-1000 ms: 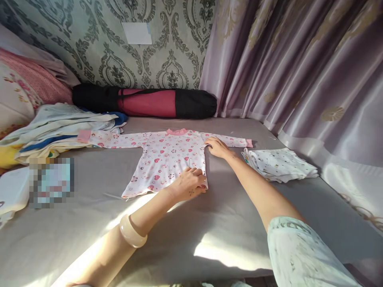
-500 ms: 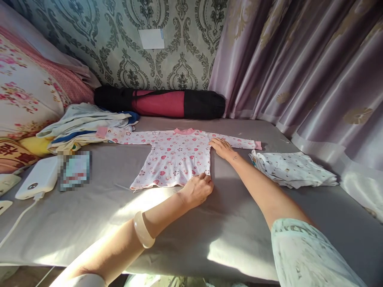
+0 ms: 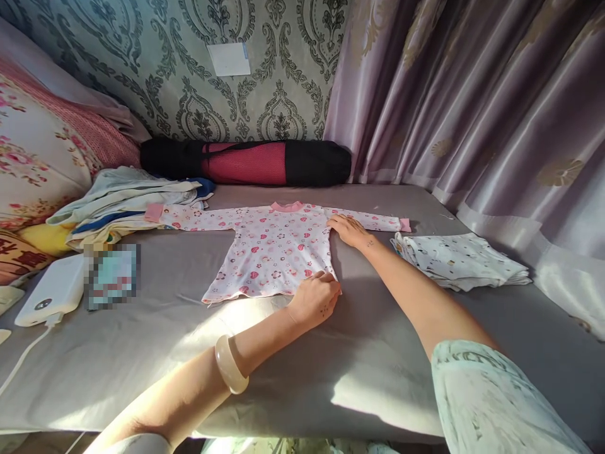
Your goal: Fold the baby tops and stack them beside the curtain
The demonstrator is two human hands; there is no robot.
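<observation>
A small white baby shirt [image 3: 274, 249] with pink hearts and a pink collar lies spread flat on the grey bed sheet [image 3: 331, 353], sleeves stretched out to both sides. My left hand [image 3: 316, 296] rests on the shirt's lower right hem corner, fingers curled and pinching the edge. My right hand [image 3: 347, 229] lies at the shirt's right armpit, where the sleeve meets the body, fingers bent onto the fabric. A pale bangle sits on my left forearm.
A folded white patterned cloth [image 3: 460, 261] lies right of the shirt. A pile of clothes [image 3: 123, 205] sits at the left, a black and red roll bag [image 3: 246, 162] along the wall. A white power bank [image 3: 45, 299] with cable lies left. Curtains [image 3: 472, 101] hang at right.
My left hand has slid from on top of the shirt's lower right part down to the hem corner. My right hand stays at the armpit. The camera has shifted slightly.
</observation>
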